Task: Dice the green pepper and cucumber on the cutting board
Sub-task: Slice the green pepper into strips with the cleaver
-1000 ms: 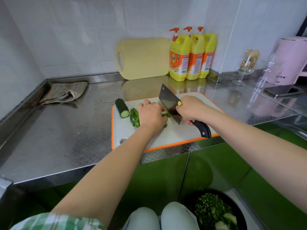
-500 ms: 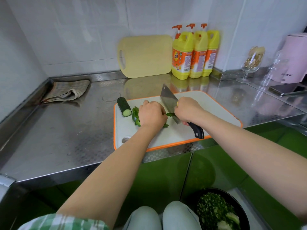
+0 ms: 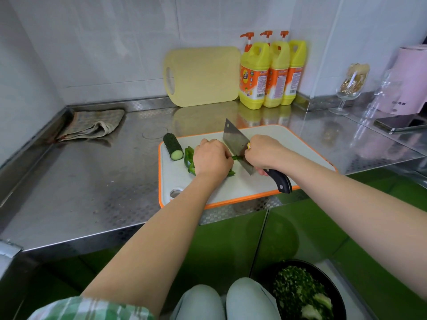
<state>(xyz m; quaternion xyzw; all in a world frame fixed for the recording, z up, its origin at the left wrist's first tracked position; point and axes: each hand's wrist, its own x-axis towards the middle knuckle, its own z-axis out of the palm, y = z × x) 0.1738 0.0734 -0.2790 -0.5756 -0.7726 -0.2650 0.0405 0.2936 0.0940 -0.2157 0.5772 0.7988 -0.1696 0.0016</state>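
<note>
A white cutting board [image 3: 231, 188] with an orange rim lies on the steel counter. A short cucumber piece [image 3: 172, 146] rests at its far left corner. Green pepper pieces [image 3: 190, 159] lie beside it, mostly under my left hand [image 3: 211, 158], whose curled fingers hold the pepper down. My right hand [image 3: 265, 153] grips the black handle of a cleaver [image 3: 235, 140]. The blade stands edge-down on a pepper strip right beside my left knuckles.
A yellow cutting board [image 3: 203, 76] leans on the tiled wall beside three yellow detergent bottles [image 3: 270, 72]. A folded cloth [image 3: 92, 123] lies far left. A stemmed glass [image 3: 351, 88], pink appliance [image 3: 409, 82] and phone [image 3: 399, 123] sit at right. A black bowl of chopped greens [image 3: 302, 292] is below.
The cleaver has come down from slightly raised onto the pepper strip. My left hand has stayed on the pepper pieces, and the view has shifted a little.
</note>
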